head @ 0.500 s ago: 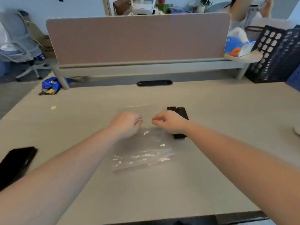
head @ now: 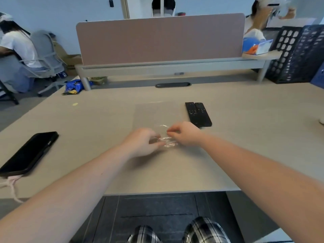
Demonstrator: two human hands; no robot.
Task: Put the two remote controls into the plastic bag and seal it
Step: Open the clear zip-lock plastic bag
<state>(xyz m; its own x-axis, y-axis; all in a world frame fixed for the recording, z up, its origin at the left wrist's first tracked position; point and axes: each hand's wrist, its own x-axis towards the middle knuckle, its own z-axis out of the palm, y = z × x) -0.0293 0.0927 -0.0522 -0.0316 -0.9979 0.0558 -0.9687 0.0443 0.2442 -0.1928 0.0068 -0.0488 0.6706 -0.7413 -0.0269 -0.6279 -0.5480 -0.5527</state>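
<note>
A clear plastic bag (head: 157,114) lies flat on the beige desk, its near edge crinkled and lifted. My left hand (head: 142,142) and my right hand (head: 185,135) both pinch that near edge, fingertips close together. Two black remote controls (head: 198,114) lie side by side on the desk, just right of the bag and beyond my right hand. Both remotes are outside the bag.
A black phone (head: 28,153) lies at the desk's left with a pink cord near it. A pink divider panel (head: 161,39) stands at the back. Black crates (head: 296,53) sit at the far right. A person sits at the far left.
The view has tilted and pulled back, showing the desk's near edge and my legs. Both hands have slid toward me along the bag to its near edge; the remotes lie fully uncovered.
</note>
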